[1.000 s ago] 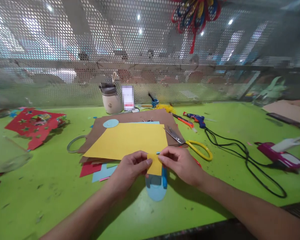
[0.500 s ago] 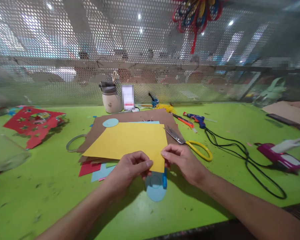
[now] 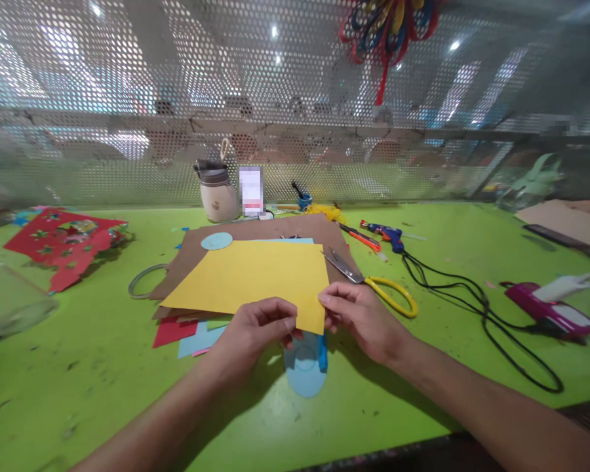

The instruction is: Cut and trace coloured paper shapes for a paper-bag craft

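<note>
Large yellow paper sheet (image 3: 255, 282) flat on a stack of brown, red and blue card on the bright green table (image 3: 103, 393). Left hand (image 3: 255, 331) pinching the sheet's near edge between thumb and fingers. Right hand (image 3: 361, 318) gripping the near right corner of the same sheet. Just below that corner, partly covered by both hands, a light blue rounded paper cutout (image 3: 305, 373), perhaps layered. Right of the sheet, touching the brown card, yellow-handled scissors (image 3: 373, 282). Beyond those, a blue glue gun (image 3: 388, 235) with black cord.
</note>
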`<state>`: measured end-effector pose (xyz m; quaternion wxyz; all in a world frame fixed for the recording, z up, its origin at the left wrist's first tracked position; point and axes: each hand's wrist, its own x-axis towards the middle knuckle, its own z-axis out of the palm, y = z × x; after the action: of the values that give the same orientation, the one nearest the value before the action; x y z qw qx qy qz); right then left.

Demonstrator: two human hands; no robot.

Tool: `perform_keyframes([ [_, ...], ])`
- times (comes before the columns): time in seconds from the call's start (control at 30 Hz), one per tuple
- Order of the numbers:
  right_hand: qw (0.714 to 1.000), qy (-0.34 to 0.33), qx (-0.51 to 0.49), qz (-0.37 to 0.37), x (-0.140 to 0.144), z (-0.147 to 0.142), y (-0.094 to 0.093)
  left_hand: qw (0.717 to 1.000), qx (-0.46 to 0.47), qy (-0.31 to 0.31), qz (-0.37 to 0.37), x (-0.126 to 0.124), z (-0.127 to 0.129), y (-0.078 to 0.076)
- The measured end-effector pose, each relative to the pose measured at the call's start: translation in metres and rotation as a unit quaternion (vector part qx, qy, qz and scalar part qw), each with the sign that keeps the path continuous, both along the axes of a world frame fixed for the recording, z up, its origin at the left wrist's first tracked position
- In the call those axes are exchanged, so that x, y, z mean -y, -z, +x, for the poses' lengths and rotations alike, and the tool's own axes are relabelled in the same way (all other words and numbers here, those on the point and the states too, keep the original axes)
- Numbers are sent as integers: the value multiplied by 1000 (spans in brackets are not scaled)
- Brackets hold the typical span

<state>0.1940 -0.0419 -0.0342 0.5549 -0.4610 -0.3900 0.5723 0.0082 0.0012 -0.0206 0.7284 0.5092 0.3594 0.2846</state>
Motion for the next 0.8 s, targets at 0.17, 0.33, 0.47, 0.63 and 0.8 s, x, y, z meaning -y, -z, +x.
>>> perform_keyframes([
  [0.17,1000,-4,7,0,-1,1,1,1000,-4,-7,2,-1,0,1],
  [0.33,1000,0,6,-2,0,1,0,999,16,-15,-29,-2,1,0],
  [0.47,1000,15,10,0,0,-1,0,995,58,-19,-75,-1,2,-1],
  [0.63,999,22,44,13,2,-7,0,998,13,29,-48,1,4,1],
  [0.8,996,12,75,42,4,-7,-1,999,-17,-8,-37,-2,3,0],
])
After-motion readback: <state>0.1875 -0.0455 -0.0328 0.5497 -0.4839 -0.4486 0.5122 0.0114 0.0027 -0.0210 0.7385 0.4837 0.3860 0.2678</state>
